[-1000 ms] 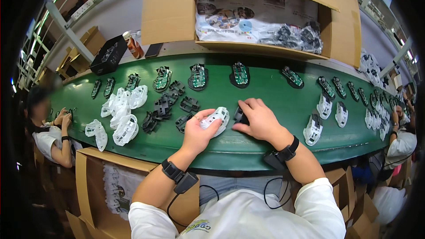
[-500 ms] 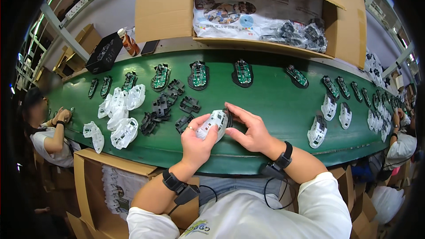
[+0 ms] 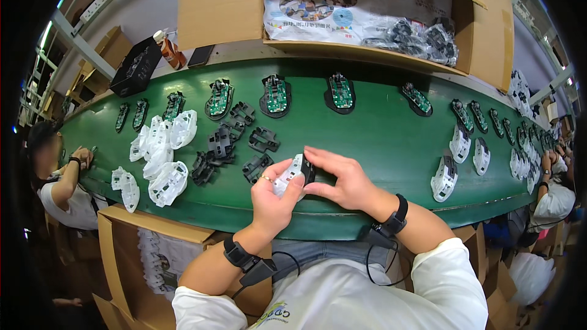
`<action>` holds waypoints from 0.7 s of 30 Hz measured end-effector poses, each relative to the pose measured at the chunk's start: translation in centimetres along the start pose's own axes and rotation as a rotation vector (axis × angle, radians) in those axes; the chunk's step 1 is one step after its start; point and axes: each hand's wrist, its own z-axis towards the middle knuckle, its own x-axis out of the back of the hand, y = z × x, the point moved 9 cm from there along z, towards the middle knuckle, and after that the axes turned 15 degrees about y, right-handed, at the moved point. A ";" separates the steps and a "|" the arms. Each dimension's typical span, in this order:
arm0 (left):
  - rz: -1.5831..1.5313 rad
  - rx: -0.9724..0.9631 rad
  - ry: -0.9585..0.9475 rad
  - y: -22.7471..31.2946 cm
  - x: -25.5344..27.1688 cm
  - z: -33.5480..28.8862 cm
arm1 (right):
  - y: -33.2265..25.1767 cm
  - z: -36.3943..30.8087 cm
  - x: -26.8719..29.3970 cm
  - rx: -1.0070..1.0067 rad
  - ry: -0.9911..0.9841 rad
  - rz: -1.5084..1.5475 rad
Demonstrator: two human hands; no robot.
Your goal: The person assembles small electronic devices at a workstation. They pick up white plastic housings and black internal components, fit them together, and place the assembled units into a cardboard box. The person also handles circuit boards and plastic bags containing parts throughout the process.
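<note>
Just above the belt's near edge, my left hand [image 3: 273, 200] is closed round a white mouse shell [image 3: 285, 179], thumb across its surface. A black plastic bracket [image 3: 308, 172] lies against the shell's right side. My right hand [image 3: 345, 182] pinches that bracket between thumb and fingers, pressing it to the shell; part of it is hidden. Left of my hands are several loose black brackets [image 3: 221, 143] and a pile of white shells [image 3: 158, 150]. Two shells with black brackets in them, one of them a near shell [image 3: 444, 178], lie at the right.
Mouse bases with green circuit boards [image 3: 276, 96] line the far side of the green belt [image 3: 379, 153]. Behind it stands an open carton [image 3: 220, 9] with bagged black parts. Another carton [image 3: 113, 250] is at lower left. Co-workers [image 3: 64, 186] work at both ends.
The black bracket now sits closer against the white shell, and my right fingers have moved slightly left with it. The view has shifted a little; the belt's parts stay in the same arrangement.
</note>
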 end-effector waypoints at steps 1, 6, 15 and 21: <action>0.032 -0.052 -0.018 0.4 -0.2 -0.1 | 0.9 -0.2 -0.4 -0.145 -0.011 0.144; 0.240 -0.318 -0.054 1.8 -0.6 -0.5 | 2.3 -0.4 -1.3 -0.437 -0.084 0.329; 0.240 -0.474 -0.197 4.7 -1.2 1.1 | -2.2 1.3 2.6 0.114 0.146 0.159; 0.173 -0.423 -0.198 3.2 0.0 1.5 | -1.8 1.1 0.8 -0.119 0.045 0.319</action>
